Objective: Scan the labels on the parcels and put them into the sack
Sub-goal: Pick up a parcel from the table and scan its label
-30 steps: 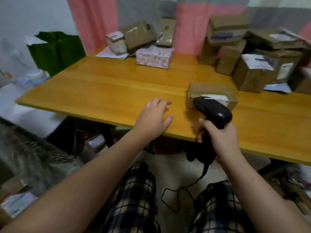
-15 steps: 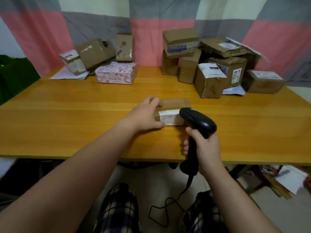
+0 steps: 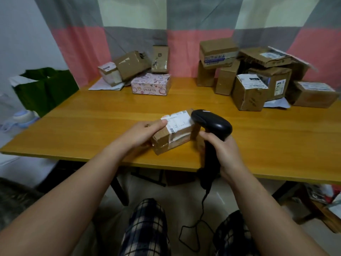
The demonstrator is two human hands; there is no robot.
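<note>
A small brown parcel (image 3: 175, 133) with a white label on top is tilted up near the table's front edge. My left hand (image 3: 143, 133) grips its left end, thumb on the label. My right hand (image 3: 224, 153) holds the handle of a black barcode scanner (image 3: 212, 123), whose head hovers just over the parcel's right end. The scanner's cable hangs down below the table. A dark green sack (image 3: 44, 87) stands open beyond the table's left end.
A wooden table (image 3: 92, 130) carries a pile of brown boxes (image 3: 258, 78) at the back right. At the back left are more boxes, a pink patterned box (image 3: 150, 85) among them. A curtain hangs behind. Clutter lies on the floor at the right.
My left hand went from resting on the table to gripping the parcel, pulled it toward me and tilted its label up. The scanner head now sits over the parcel.
</note>
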